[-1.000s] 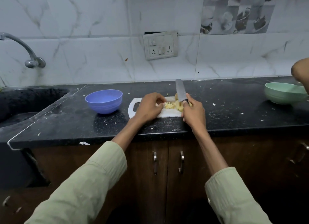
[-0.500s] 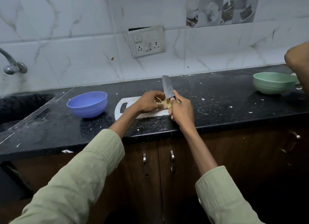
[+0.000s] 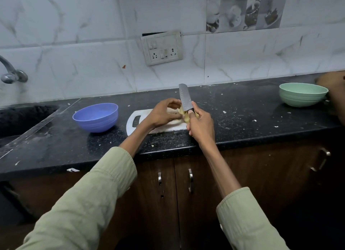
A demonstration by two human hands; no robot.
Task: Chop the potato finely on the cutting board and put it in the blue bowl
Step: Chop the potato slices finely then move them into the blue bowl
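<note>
We see the right hand gripping the knife, the left hand pinching potato pieces over the cutting board, with the blue bowl just left

No legible text, label, brand, number or sign appears in the head view. The switch and socket plate on the wall carries no readable marking. The decorative tiles at upper right show pictures only, without lettering. The knife blade bears a dimpled pattern but no readable stamp.
</note>
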